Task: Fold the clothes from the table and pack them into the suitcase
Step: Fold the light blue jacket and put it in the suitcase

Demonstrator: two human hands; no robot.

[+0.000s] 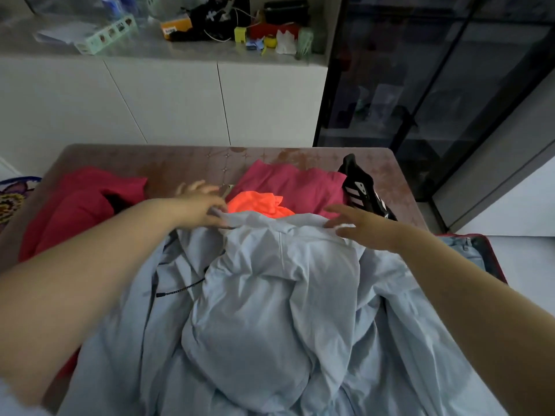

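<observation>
Crumpled pale-blue fabric garment (270, 295) lies on the brown table (168, 163); left hand (199, 207) pinches its far edge, right hand (365, 226) rests spread-fingered on it.

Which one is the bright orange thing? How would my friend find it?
Start at the brown table and go to its far middle. There a crumpled neon-orange cloth lies on a flat pink garment, just beyond the big pale blue jacket. It is the only glowing orange piece; its neighbours are pink, red, blue and black.
</observation>
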